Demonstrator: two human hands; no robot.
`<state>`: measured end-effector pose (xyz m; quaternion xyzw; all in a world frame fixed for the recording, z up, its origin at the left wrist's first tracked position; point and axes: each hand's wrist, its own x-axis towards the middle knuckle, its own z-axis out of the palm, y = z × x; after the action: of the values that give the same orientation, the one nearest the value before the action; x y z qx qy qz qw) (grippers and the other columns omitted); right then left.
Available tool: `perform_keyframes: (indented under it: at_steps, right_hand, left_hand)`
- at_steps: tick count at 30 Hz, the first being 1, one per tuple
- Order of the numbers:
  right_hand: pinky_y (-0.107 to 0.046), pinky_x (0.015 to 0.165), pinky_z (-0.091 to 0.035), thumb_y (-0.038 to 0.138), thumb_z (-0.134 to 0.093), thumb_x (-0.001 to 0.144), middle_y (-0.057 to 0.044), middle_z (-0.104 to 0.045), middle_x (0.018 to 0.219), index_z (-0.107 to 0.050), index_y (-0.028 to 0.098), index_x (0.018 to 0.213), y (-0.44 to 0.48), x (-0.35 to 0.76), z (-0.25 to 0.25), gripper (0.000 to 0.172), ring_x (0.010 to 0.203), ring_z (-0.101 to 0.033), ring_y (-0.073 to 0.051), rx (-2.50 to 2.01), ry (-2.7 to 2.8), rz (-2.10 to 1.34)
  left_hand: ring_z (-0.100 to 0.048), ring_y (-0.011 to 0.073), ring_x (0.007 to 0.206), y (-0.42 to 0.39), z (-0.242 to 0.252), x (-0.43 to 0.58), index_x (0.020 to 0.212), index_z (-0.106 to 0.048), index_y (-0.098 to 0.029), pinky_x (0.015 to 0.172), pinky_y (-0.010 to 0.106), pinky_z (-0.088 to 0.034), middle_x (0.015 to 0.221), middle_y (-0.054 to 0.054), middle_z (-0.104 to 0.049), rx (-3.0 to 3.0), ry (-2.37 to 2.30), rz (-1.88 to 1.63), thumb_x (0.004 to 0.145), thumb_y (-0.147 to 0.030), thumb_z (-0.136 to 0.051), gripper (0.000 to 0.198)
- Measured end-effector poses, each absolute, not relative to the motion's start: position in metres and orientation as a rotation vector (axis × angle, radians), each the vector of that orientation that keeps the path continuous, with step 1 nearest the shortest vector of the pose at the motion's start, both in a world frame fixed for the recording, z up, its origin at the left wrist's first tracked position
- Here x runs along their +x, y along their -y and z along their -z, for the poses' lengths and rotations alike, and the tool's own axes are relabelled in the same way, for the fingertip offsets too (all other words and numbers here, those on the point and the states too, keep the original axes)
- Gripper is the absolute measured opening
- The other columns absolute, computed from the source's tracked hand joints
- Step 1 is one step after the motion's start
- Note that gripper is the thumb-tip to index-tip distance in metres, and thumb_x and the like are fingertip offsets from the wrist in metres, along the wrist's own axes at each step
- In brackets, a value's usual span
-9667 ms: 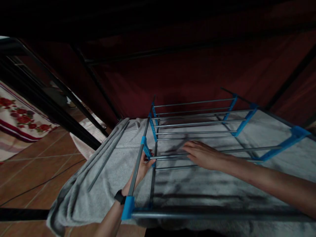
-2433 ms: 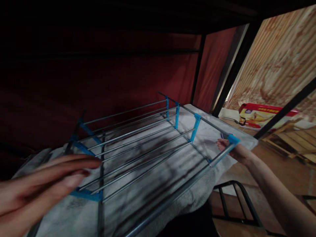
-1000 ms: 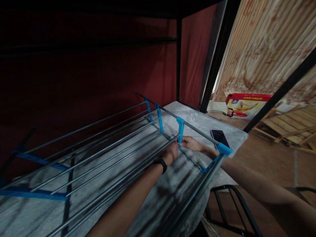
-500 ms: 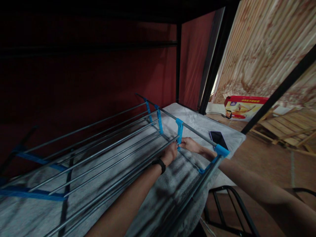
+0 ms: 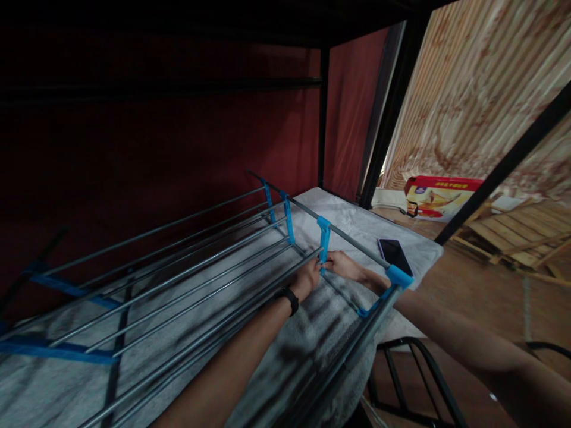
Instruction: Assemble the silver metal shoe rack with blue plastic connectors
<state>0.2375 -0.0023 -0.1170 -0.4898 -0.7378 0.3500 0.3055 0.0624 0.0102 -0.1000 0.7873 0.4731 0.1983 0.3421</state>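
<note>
- Blue plastic bracket (image 5: 324,232): we pinch its lower end between our left hand (image 5: 307,276) and right hand (image 5: 342,265), fingers bunched close together, tips partly hidden.
- Metal-tube rack (image 5: 178,267): it carries that bracket and stretches leftward from our hands over the pale grey blanket (image 5: 361,223).
- Black wristband (image 5: 292,301): around our left wrist.
- Smartphone (image 5: 395,257): on the blanket, just right of our right hand.
- Printed red carton (image 5: 441,197): well beyond our right hand.

Dark red backdrop (image 5: 214,148) behind black frame (image 5: 324,119); ridged tan surface (image 5: 486,89) right; brown floor (image 5: 502,303).
</note>
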Motion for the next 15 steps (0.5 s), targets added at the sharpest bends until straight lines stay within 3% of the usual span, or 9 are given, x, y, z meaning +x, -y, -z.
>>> perform_keyframes:
  at_steps: [15]
  right_hand:
    - [-0.032,0.087,-0.049,0.036,-0.056,0.085,-0.004,-0.071,0.095,-0.072,0.017,0.092,0.0038,0.2361,0.1175,0.025,0.093,-0.064,-0.022,-1.254,1.945,-0.948]
  left_hand:
    - [-0.063,0.0273,0.112,-0.0101,0.1009,0.0635,0.119,-0.061,-0.017,0.103,0.044,-0.047,0.118,0.011,-0.069,2.18,-1.197,-0.529,0.085,-0.013,-0.049,0.035]
